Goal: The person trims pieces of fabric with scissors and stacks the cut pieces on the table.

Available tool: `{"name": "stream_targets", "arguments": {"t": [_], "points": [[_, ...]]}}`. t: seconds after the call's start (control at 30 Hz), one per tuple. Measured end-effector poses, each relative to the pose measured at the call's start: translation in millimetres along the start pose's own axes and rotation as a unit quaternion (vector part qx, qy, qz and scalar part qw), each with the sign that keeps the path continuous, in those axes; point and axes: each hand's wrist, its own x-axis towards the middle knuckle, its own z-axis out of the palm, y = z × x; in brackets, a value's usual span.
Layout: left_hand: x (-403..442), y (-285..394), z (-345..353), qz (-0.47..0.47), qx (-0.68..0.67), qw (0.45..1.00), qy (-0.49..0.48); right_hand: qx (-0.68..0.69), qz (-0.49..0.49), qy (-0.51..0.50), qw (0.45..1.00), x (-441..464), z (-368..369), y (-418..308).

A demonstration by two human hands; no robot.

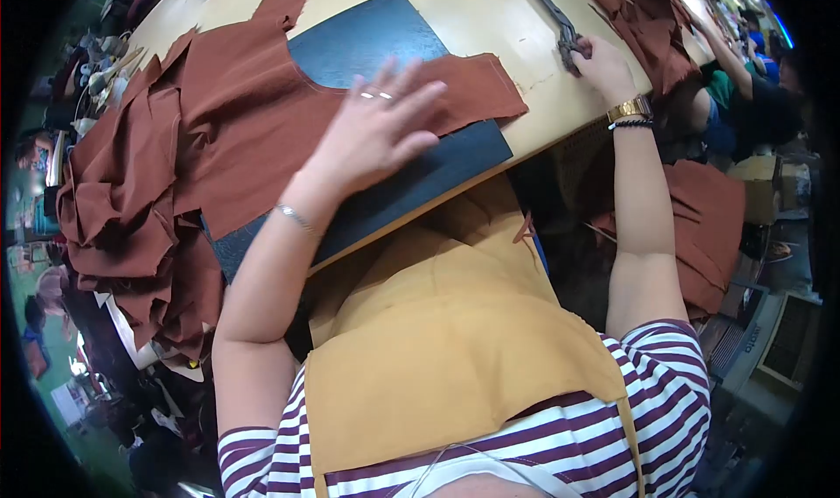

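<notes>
My left hand [381, 130] is spread, fingers apart and a little blurred, over a rust-brown cut fabric piece [254, 104]. Whether its palm touches the cloth I cannot tell. The fabric has a curved edge and a strap-like end, and lies partly over a dark blue-black board [376, 38]. At the right of the table, my right hand [605, 71] is closed on the handles of dark metal scissors [560, 25], whose blades point up and away from me. Exactly how the fingers sit in the handles is hidden.
A pale table [490, 17] curves toward me. Crumpled rust-brown fabric [122, 200] hangs over its left side; another fabric pile [643, 25] lies at the far right. More brown cloth [700, 227] is below on the right, near a grey machine [761, 340]. People sit at far right.
</notes>
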Motion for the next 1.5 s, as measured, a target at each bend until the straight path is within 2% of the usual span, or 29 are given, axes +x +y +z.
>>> {"name": "stream_targets", "arguments": {"t": [0.07, 0.1, 0.13, 0.2, 0.27, 0.3, 0.33, 0.37, 0.43, 0.5, 0.53, 0.57, 0.6, 0.67, 0.77, 0.8, 0.9, 1.03, 1.17, 1.27, 1.37, 1.5], "points": [[-2.3, -0.5, 5.3, -0.011, -0.019, 0.999, -0.03, 0.011, 0.077, -0.098, 0.992, 11.1, -15.2, 3.6], [-3.9, -1.4, 4.6, -0.013, -0.026, 0.998, -0.049, 0.008, 0.041, -0.1, 0.994, 18.2, -8.1, 18.9], [-9.8, -7.3, -0.6, -0.029, -0.014, 0.998, -0.052, 0.126, 0.079, -0.149, 0.978, 13.5, -15.6, 14.9], [-34.9, -30.0, -19.6, -0.06, 0.011, 0.997, -0.057, 0.357, 0.146, -0.236, 0.892, -8.6, -34.9, 9.4], [-57.1, -46.4, -33.0, -0.108, -0.049, 0.992, -0.036, 0.538, 0.131, -0.247, 0.795, -49.9, -41.4, -3.0], [-61.0, -45.5, -37.3, -0.142, -0.058, 0.988, -0.021, 0.545, 0.11, -0.255, 0.791, -70.9, -43.7, -16.4], [-58.5, -43.5, -39.1, -0.124, -0.035, 0.992, -0.001, 0.556, 0.133, -0.207, 0.794, -98.4, -48.1, -37.3], [-51.9, -38.2, -38.5, -0.11, -0.013, 0.994, 0.021, 0.613, 0.077, -0.206, 0.759, -118.7, -36.7, -38.0], [-30.7, -22.6, -34.3, -0.076, 0.045, 0.995, 0.053, 0.694, 0.103, -0.184, 0.688, -164.8, -36.9, -63.9], [-15.6, -21.5, -14.1, -0.067, 0.016, 0.997, 0.025, 0.722, 0.117, -0.228, 0.642, -198.6, -33.9, -76.8], [-11.0, -22.7, -3.6, -0.076, -0.009, 0.997, -0.002, 0.705, 0.14, -0.26, 0.645, -213.4, -34.0, -80.6], [-8.2, -22.1, -0.8, -0.08, -0.017, 0.997, 0.0, 0.702, 0.146, -0.253, 0.649, -226.0, -40.6, -89.0], [-5.2, -23.1, -0.1, -0.087, -0.03, 0.996, 0.007, 0.707, 0.105, -0.306, 0.629, -234.1, -35.6, -80.8], [-8.2, -25.9, 0.9, -0.102, -0.054, 0.993, 0.009, 0.686, 0.175, -0.331, 0.624, -248.8, -48.1, -92.2], [-8.8, -24.6, 6.9, -0.121, -0.067, 0.99, 0.037, 0.713, 0.135, -0.403, 0.557, -255.4, -33.0, -92.8], [-9.4, -23.2, 6.3, -0.126, -0.066, 0.989, 0.041, 0.711, 0.15, -0.386, 0.568, -255.6, -31.8, -104.8], [-16.5, -15.6, 1.1, -0.13, -0.066, 0.989, 0.018, 0.714, 0.117, -0.41, 0.555, -249.0, -13.5, -116.9], [-31.0, -8.5, -1.0, -0.112, -0.039, 0.993, -0.019, 0.736, 0.133, -0.358, 0.559, -242.8, -9.0, -143.0], [-37.1, -7.7, 0.2, -0.097, -0.006, 0.995, -0.022, 0.712, 0.13, -0.366, 0.585, -234.8, -9.3, -151.3], [-38.1, -8.5, -0.6, -0.095, -0.019, 0.995, -0.023, 0.723, 0.119, -0.33, 0.596, -235.3, -2.8, -151.9], [-38.2, -8.6, -1.4, -0.08, -0.011, 0.996, -0.03, 0.691, 0.119, -0.329, 0.633, -230.5, -10.6, -157.0], [-38.8, -8.8, -0.2, -0.078, -0.004, 0.997, -0.022, 0.659, 0.153, -0.333, 0.657, -228.4, -14.3, -162.0]]}}
